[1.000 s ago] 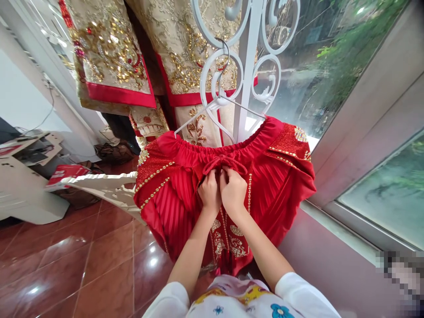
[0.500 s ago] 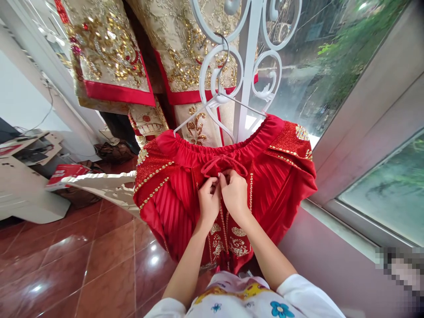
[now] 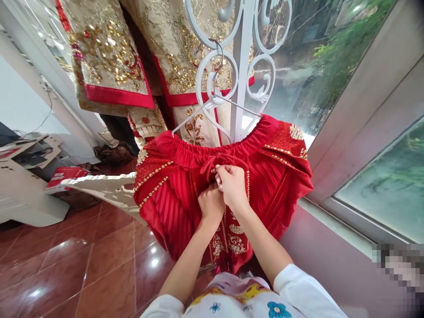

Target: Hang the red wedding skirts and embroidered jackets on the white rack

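A red skirt (image 3: 175, 185) with pleats, gold bead trim and a gathered waistband hangs from a thin wire hanger (image 3: 195, 114). At the front of its waist is a red drawstring (image 3: 228, 158) in a loose loop. My right hand (image 3: 232, 185) is closed in a pinch at the drawstring, just under the waistband. Below it and partly behind it, my left hand (image 3: 211, 204) is curled against the skirt front, its knuckles touching the right hand. The left fingertips are hidden, so what they hold cannot be made out.
The hanger hooks onto a white scrollwork metal rack (image 3: 243, 66). Cream garments with gold sequins (image 3: 112, 57) hang behind. A window (image 3: 298, 88) is at the right. At the left are a white desk (image 3: 36, 190), a red box (image 3: 66, 176) and a tiled floor (image 3: 109, 260).
My left hand has dropped slightly and turned so its back shows. My right hand has risen a little and crossed over the left fingers. The drawstring loop has shifted and flattened.
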Action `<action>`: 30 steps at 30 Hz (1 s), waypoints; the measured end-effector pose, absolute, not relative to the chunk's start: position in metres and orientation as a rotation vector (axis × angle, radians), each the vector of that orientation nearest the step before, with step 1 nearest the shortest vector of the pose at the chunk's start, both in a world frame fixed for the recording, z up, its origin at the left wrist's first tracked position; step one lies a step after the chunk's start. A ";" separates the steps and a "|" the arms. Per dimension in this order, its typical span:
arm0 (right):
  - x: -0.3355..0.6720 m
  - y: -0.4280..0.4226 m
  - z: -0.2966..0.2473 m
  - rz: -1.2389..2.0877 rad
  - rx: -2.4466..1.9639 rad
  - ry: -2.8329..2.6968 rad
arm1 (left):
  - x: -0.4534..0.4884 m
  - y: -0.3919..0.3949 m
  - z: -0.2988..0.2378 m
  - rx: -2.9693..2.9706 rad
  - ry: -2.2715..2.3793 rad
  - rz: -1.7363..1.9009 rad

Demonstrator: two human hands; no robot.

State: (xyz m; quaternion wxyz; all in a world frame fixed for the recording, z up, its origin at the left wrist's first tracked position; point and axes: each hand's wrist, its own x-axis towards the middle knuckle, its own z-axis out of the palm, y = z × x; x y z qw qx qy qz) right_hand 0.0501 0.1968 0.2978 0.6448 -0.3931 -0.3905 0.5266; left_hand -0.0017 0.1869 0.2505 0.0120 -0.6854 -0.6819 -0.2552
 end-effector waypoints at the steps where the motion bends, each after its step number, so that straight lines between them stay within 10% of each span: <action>1: 0.050 0.199 0.299 1.193 -0.908 -0.905 | 0.000 0.187 0.250 -2.139 -2.124 -0.778; 7: 0.089 0.166 0.309 0.863 -1.047 -1.472 | -0.029 0.169 0.255 -2.428 -1.948 -1.041; 14: 0.220 0.194 0.368 -0.443 -1.224 -1.641 | -0.144 0.191 0.361 -2.173 -1.184 -1.235; 21: 0.258 0.260 0.353 -0.202 -1.037 -1.813 | -0.165 0.242 0.394 -2.591 -1.063 -0.622; 30: 0.228 0.273 0.333 -0.175 -0.935 -1.532 | -0.131 0.252 0.396 -2.156 -1.090 -1.561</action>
